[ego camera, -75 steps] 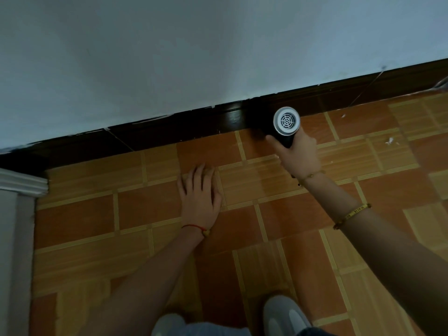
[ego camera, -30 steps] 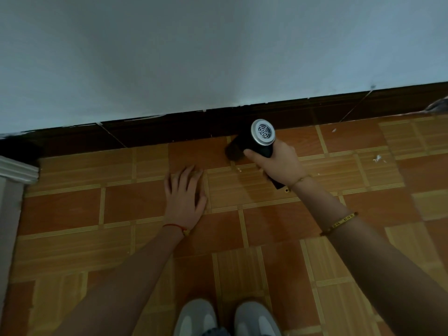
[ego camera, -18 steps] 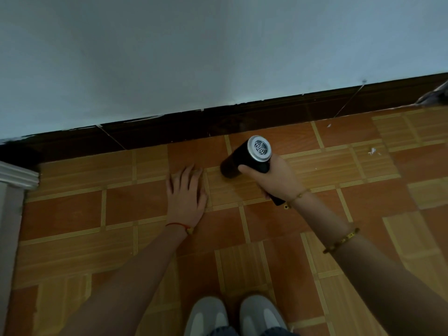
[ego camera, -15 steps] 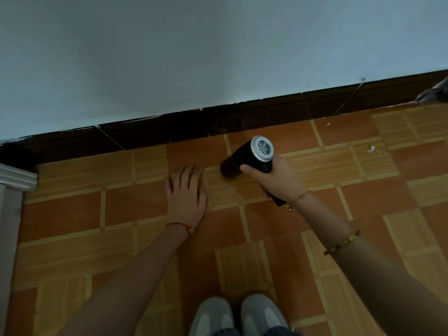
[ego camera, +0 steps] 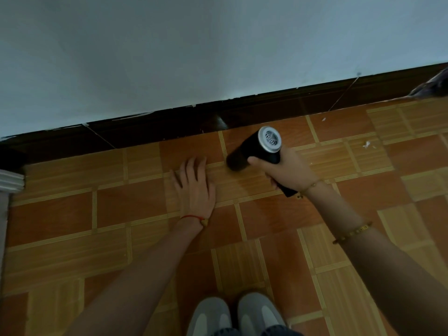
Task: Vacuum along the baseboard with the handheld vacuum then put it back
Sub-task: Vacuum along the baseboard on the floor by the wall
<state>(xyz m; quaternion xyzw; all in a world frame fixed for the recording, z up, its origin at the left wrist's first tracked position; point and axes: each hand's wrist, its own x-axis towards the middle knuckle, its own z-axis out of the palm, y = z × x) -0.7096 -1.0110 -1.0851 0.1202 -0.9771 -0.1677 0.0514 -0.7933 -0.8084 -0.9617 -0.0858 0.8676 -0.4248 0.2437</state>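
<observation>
Since earlier frames, handheld vacuum (ego camera: 257, 151) is being drawn back from baseboard (ego camera: 169, 127), nozzle now off it and low over floor (ego camera: 266, 238) tiles. Right hand (ego camera: 288, 170) grip is being kept closed round vacuum handle, thumb laid on barrel. Left hand (ego camera: 194, 185) is being rested flat on floor, fingers straight, just beside nozzle. No readable writing is being shown. Vacuum body: black cylinder, silver vented rear cap, tilted toward baseboard.
</observation>
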